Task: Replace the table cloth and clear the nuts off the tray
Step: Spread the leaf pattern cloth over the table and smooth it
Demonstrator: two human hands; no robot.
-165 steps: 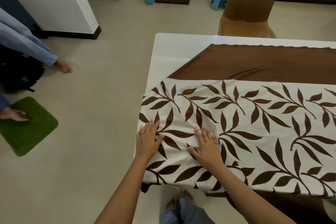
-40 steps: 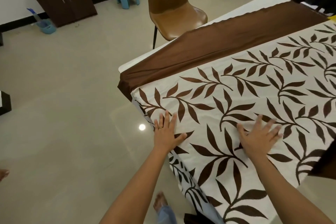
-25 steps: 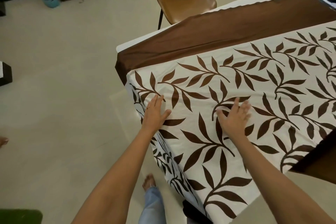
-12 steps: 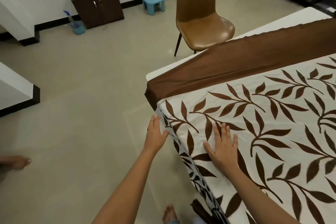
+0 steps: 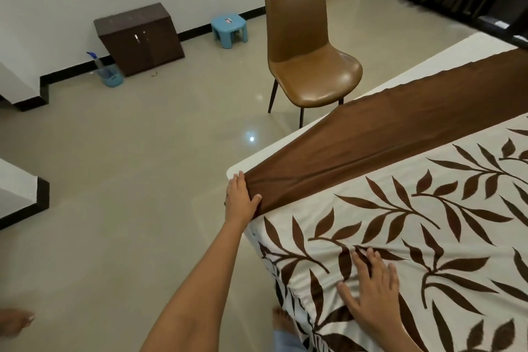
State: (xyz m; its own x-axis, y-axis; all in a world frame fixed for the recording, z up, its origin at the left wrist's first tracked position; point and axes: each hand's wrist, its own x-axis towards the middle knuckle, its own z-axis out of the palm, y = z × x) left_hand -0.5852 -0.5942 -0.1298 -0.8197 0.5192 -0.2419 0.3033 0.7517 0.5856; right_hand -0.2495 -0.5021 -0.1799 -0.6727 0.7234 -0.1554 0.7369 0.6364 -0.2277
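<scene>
A white table cloth (image 5: 414, 237) with brown leaf prints and a plain brown band (image 5: 371, 145) covers the table and hangs over its near side. The table's white corner (image 5: 235, 167) shows bare beyond the band. My left hand (image 5: 241, 200) lies on the end of the brown band at the table edge, fingers straight along the edge and thumb on top; creases in the cloth run to it. My right hand (image 5: 371, 288) presses flat on the leaf print near the edge, fingers spread. No tray or nuts are in view.
A brown chair (image 5: 308, 65) stands close to the table's far side. By the wall are a dark cabinet (image 5: 140, 37), a blue stool (image 5: 230, 27) and a blue bucket (image 5: 110, 75). Another person's foot (image 5: 14, 321) is at the lower left.
My left hand has slid forward along the table edge from the hanging leaf print to the brown band near the corner. My right hand still presses flat on the cloth.
</scene>
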